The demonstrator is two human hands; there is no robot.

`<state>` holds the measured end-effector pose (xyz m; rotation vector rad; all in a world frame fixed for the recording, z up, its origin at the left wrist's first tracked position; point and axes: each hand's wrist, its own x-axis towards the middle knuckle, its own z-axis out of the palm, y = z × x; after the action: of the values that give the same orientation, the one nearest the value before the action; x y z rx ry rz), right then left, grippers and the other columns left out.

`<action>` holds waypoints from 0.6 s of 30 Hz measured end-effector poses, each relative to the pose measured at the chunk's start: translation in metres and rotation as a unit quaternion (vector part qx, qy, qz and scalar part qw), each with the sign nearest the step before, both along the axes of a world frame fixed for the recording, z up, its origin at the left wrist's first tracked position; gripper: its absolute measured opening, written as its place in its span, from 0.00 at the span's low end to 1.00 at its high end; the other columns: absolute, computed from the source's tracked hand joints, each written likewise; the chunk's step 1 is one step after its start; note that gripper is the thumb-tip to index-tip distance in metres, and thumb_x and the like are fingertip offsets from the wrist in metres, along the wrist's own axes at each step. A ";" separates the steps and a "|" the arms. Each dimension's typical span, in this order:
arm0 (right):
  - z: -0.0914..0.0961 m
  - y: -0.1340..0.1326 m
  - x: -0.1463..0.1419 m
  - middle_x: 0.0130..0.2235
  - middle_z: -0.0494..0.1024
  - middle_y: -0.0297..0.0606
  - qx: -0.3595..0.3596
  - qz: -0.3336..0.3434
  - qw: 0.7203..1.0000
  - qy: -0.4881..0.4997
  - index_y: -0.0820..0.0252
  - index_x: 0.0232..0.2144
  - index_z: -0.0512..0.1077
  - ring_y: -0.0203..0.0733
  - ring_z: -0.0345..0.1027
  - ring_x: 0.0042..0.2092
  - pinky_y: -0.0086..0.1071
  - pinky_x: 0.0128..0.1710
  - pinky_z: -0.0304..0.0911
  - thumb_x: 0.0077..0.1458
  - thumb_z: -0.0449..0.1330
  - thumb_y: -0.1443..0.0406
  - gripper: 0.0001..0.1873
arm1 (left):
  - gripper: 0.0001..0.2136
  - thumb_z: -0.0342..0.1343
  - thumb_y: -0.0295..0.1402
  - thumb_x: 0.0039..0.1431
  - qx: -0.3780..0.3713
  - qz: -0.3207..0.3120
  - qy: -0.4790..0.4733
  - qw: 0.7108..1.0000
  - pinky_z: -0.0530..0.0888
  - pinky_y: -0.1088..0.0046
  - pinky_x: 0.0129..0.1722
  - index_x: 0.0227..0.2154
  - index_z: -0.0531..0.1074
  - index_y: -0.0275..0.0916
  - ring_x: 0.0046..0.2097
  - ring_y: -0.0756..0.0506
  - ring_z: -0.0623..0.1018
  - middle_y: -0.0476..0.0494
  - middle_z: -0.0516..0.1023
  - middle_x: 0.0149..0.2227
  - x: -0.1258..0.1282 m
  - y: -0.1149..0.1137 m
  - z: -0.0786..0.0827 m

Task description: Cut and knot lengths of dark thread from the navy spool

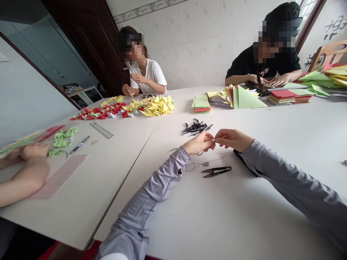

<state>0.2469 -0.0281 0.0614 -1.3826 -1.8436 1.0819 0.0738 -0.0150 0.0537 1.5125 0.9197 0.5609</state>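
My left hand (200, 143) and my right hand (233, 139) meet above the table, fingertips pinched close together. Between them is a small dark cord, mostly hidden by the fingers. Just beyond my left hand lies a pile of black knotted cords (195, 127). Below the hands, black thread snips (217, 172) rest on the table, their blades pointing left. A thin thread (193, 167) curls beside a small pale piece (206, 164) near the snips. Under my right forearm a dark, long object (245, 164) is partly covered.
Folded yellow paper pieces (158, 105) and red ones (100, 111) are heaped at the back left. Stacks of coloured paper (201, 103) stand at the back right. A ruler (101, 130) and a pen-like knife (79, 144) lie left, near another person's hands (35, 151). Two people sit opposite.
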 end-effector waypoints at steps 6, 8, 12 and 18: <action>-0.001 0.001 0.002 0.24 0.70 0.31 -0.092 -0.014 0.983 0.157 0.61 0.23 0.65 0.31 0.65 0.28 0.28 0.29 0.64 0.38 0.67 0.55 0.19 | 0.08 0.53 0.34 0.55 -0.024 -0.017 -0.058 0.998 0.56 0.80 0.22 0.34 0.61 0.36 0.22 0.58 0.61 0.52 0.69 0.25 -0.002 0.001 0.003; 0.000 0.001 0.003 0.29 0.73 0.33 -0.106 -0.031 0.968 0.226 0.61 0.23 0.63 0.31 0.67 0.29 0.29 0.31 0.66 0.39 0.68 0.56 0.19 | 0.10 0.54 0.36 0.54 -0.031 -0.022 -0.077 0.996 0.54 0.80 0.21 0.34 0.63 0.35 0.21 0.58 0.59 0.52 0.69 0.25 -0.004 0.003 0.003; 0.006 0.000 0.003 0.39 0.76 0.36 -0.130 -0.087 0.926 0.344 0.61 0.22 0.60 0.29 0.71 0.33 0.29 0.38 0.68 0.49 0.63 0.65 0.13 | 0.11 0.56 0.38 0.52 -0.016 -0.030 -0.067 0.997 0.52 0.80 0.20 0.32 0.69 0.34 0.21 0.58 0.59 0.50 0.68 0.24 -0.010 0.011 0.002; 0.009 0.008 0.015 0.25 0.74 0.31 -0.172 -0.200 0.885 0.385 0.61 0.22 0.60 0.29 0.73 0.31 0.26 0.37 0.70 0.57 0.52 0.75 0.12 | 0.07 0.54 0.33 0.52 0.044 0.016 0.070 0.996 0.54 0.80 0.22 0.29 0.71 0.32 0.24 0.55 0.64 0.48 0.72 0.24 -0.034 0.027 0.002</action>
<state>0.2617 -0.0203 0.0709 -1.1796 -0.7821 1.4859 0.0394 0.0124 0.0555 1.6350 1.0400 0.5309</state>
